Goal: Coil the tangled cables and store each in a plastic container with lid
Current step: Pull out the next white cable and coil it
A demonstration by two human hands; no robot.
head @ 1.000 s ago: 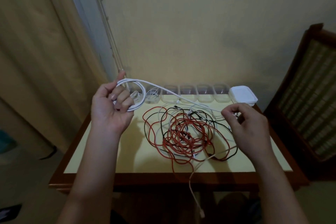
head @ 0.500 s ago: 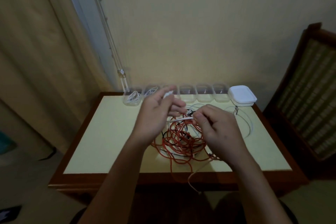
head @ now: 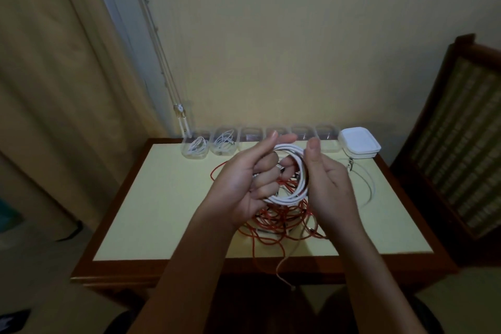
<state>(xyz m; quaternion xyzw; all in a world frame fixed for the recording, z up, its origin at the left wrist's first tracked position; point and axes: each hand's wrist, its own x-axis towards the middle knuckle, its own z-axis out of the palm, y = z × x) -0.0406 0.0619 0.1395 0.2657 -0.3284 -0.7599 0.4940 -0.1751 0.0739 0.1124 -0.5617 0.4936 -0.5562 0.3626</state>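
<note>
White cable coil [head: 301, 171], held by left hand [head: 244, 184] and right hand [head: 332, 184], overhangs red tangle [head: 271, 226].

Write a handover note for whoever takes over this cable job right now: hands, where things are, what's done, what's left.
Hands: left hand grips the white cable coil; right hand holds its right side.
Done: leftmost container and second container, at the back edge of the table, each hold a white cable and have no lids on.
The other four containers look empty. The lid stack is at the row's right end.
Left to do: store this coil, sort the red and black tangle, coil the loose white cable, and fit the lids.
</note>
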